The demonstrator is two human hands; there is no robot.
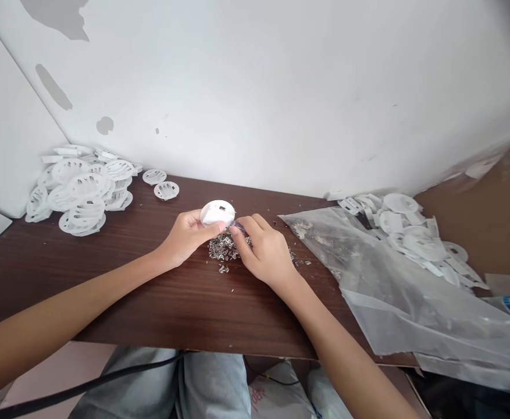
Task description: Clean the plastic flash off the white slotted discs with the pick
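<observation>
Between the thumb and fingers of my left hand (187,235) is a round white plastic disc (217,213), tilted up above the table, with a small dark slot near its top. My right hand (263,247) is closed at the disc's right edge, pinching a thin purplish tool (239,226) whose tip meets or nearly meets the disc. Most of that tool is hidden by the fingers, so its kind does not show. Below both hands lies a heap of small shiny metal clips (224,247), partly covered by my right hand.
At the left stands a pile of slotted white discs (86,186), with two single slotted discs (166,190) beside it. On the right, more white plastic pieces (416,227) lie on and behind a clear plastic bag (394,297). A white wall (281,99) borders the brown table (185,308).
</observation>
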